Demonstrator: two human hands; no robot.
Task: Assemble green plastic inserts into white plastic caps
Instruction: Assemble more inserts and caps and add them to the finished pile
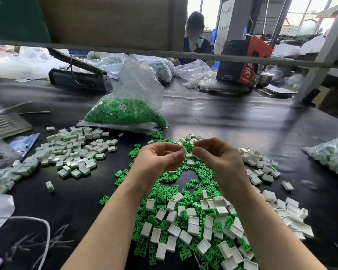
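Hands meet just above the middle of the frame: the left hand (160,156) pinches a white cap (183,151) between thumb and fingertips, and the right hand (213,152) has its fingers curled together at the cap's edge, whatever they hold too small to tell. Below them, across the lower centre of the black table (242,117), lies a heap of loose green inserts (164,191) mixed with empty white caps (193,228). A pile of assembled caps (72,152) spreads at mid-left. Above centre-left stands a clear bag of green inserts (125,112). Another person (195,38) sits at upper centre.
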